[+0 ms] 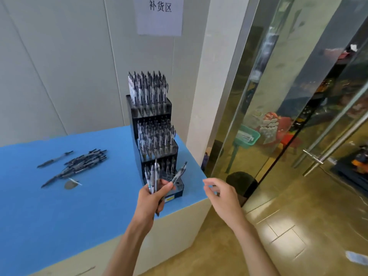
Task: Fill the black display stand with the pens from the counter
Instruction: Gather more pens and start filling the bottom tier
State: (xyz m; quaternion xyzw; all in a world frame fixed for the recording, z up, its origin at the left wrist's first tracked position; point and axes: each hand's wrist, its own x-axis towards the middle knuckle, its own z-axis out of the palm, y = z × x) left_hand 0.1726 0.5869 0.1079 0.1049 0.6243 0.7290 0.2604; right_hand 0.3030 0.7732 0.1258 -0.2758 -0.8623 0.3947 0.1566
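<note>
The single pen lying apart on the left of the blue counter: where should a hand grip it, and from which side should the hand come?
Probably at mid-barrel, from above. The single pen lies flat on the blue counter, slanted, apart from the pile of pens, so thumb and finger can close across its thin body with bare counter on both sides. The right hand looks free.

walls: pale panelled wall (59, 66) carrying a paper sign (160, 15) | furniture: blue-topped counter (59, 206) standing against it | right: glass door (288, 116) reflecting light | floor: glossy tan tiles (298, 226) gleaming
</note>
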